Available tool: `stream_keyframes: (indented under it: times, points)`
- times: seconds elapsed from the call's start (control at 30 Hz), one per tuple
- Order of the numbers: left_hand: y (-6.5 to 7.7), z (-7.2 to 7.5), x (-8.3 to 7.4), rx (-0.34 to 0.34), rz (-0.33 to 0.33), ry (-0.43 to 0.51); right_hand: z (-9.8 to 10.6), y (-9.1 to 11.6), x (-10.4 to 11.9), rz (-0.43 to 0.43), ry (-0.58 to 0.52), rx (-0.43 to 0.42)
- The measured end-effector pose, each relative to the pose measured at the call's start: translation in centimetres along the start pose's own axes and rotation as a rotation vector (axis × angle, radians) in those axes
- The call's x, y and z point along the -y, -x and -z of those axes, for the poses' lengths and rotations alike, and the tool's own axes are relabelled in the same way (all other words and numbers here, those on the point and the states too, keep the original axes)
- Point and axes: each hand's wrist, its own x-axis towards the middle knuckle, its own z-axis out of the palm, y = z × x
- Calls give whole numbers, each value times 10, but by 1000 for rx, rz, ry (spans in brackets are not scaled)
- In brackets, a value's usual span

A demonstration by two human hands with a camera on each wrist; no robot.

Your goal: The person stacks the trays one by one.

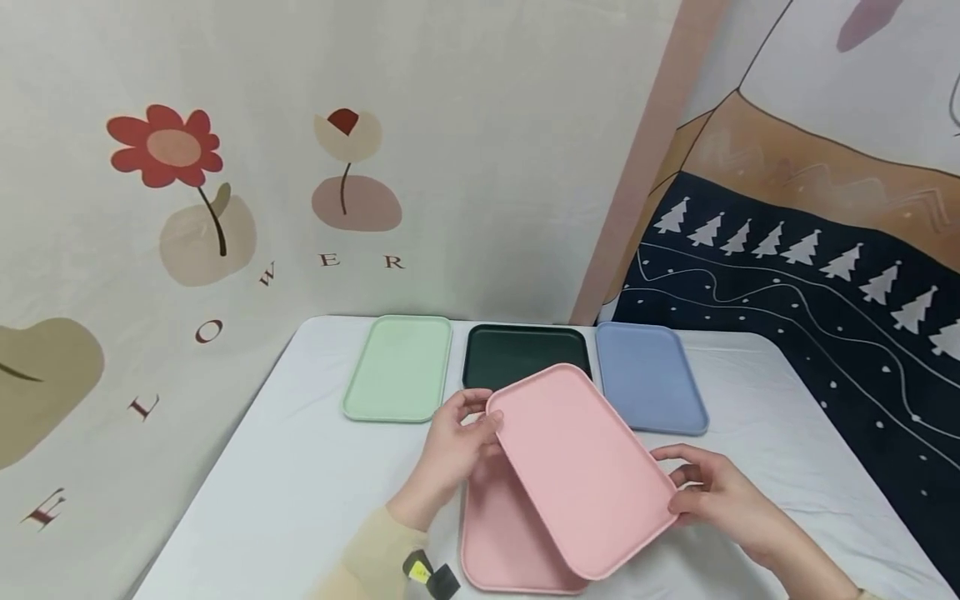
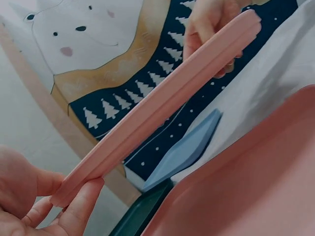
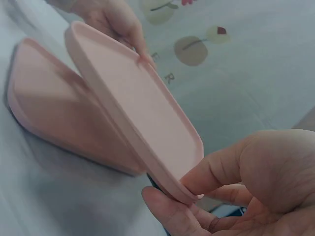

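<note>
A pink rectangular tray (image 1: 581,475) is held up at a tilt between both hands. The left hand (image 1: 457,446) pinches its upper left corner, thumb on the face and fingers behind. At the opposite side, the right hand (image 1: 708,492) grips the right edge near the lower corner. In the left wrist view the raised tray (image 2: 147,113) shows edge-on, with a ridge along its side. Another pink tray (image 1: 502,533) lies flat on the white table below, partly hidden behind the raised one. The right wrist view shows this lower tray (image 3: 59,103) apart from the raised one.
Along the back of the white-covered table (image 1: 300,467) lie a light green tray (image 1: 399,368), a dark green tray (image 1: 517,354) and a blue tray (image 1: 651,379). The raised tray overlaps the dark green one in the head view. A printed curtain (image 1: 480,150) hangs behind the table.
</note>
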Motion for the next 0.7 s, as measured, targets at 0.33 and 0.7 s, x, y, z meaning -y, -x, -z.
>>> stream_keyframes:
  times: [0.33,0.7]
  points:
    - [-17,20,1,-87,23,-67,-29,-10,6,-8,-6,0]
    - [-23,28,5,-123,50,-69,-53,-16,6,72,-50,42]
